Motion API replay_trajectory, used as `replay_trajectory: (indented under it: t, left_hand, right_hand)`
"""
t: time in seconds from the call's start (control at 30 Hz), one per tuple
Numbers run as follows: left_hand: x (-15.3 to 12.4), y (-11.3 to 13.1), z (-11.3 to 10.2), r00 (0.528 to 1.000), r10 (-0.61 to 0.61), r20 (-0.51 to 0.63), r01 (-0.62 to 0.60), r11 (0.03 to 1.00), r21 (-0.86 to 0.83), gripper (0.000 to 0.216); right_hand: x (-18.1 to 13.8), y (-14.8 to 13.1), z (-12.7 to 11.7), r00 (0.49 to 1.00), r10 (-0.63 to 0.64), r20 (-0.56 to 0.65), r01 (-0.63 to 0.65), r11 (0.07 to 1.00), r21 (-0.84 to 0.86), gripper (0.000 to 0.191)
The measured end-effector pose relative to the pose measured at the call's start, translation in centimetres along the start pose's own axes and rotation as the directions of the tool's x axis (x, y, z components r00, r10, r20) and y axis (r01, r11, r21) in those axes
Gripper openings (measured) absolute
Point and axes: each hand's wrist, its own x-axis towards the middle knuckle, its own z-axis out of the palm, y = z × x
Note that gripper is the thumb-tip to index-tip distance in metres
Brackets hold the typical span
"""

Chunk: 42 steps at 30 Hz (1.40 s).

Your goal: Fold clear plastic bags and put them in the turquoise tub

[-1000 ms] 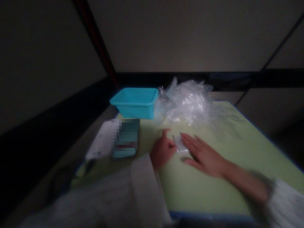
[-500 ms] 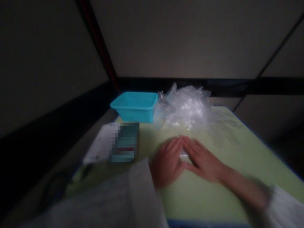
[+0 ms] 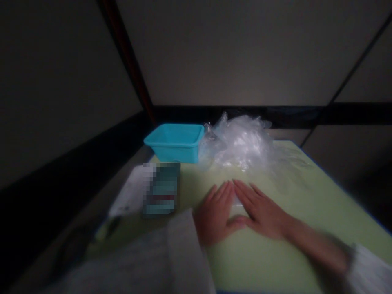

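My left hand [image 3: 216, 214] lies flat, palm down, on the pale green tabletop [image 3: 263, 261], fingers stretched out and pointing away from me. Opposite it my right hand [image 3: 260, 210] is also flat, its fingertips meeting those of the left. The thumbs touch as well, so the hands frame a small gap. Within that gap shows a bit of clear plastic film [image 3: 237, 201] with a bright edge; the rest of it is hidden under my hands. Beyond my fingertips sits a crumpled heap of clear plastic bags [image 3: 245, 143].
A turquoise plastic basin [image 3: 176, 151] stands at the back left, beside the bags. Nearer on the left lies a phone-like slab [image 3: 163, 188], its face pixelated, next to a white sheet [image 3: 131, 192]. A dark-trimmed wall [image 3: 239, 57] rises behind the table.
The whole view has shifted slightly, with things sitting a little lower in the picture. My hands stay flat together; the fingers of both have spread a little.
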Motion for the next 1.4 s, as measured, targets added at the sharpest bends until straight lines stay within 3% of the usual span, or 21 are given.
replay_trajectory:
  t: [0.17, 0.5, 0.73, 1.0, 1.2, 1.4]
  left_hand:
    - [0.0, -0.3, 0.0, 0.999, 0.009, 0.045, -0.010, 0.999, 0.036, 0.077]
    - [0.0, -0.7, 0.2, 0.999, 0.020, 0.024, -0.021, 1.000, 0.017, 0.078]
    - [-0.3, -0.9, 0.8, 0.998, 0.046, -0.053, -0.046, 0.999, -0.004, 0.077]
    - [-0.1, -2.1, 1.2, 0.990, 0.014, -0.140, -0.039, 0.983, -0.179, 0.088]
    - [-0.5, -1.4, 0.0, 0.999, -0.003, -0.043, -0.004, 0.988, -0.156, 0.077]
    - [-0.5, -1.3, -0.4, 0.997, 0.072, 0.036, -0.068, 0.993, -0.101, 0.072]
  right_hand:
    - [0.1, 0.1, 0.1, 0.999, 0.021, 0.023, -0.022, 1.000, 0.006, 0.079]
    - [-0.2, 0.5, 0.3, 1.000, -0.014, -0.006, 0.013, 1.000, -0.021, 0.077]
    - [-0.9, 1.1, 0.6, 1.000, -0.011, -0.004, 0.011, 0.999, -0.034, 0.079]
    - [-0.9, 2.0, -1.1, 1.000, -0.013, 0.004, 0.013, 0.999, 0.042, 0.080]
    - [-1.5, 2.8, -2.1, 0.997, -0.076, 0.000, 0.076, 0.996, 0.040, 0.079]
    - [-1.8, 2.6, -1.4, 0.994, -0.105, 0.039, 0.102, 0.993, 0.064, 0.079]
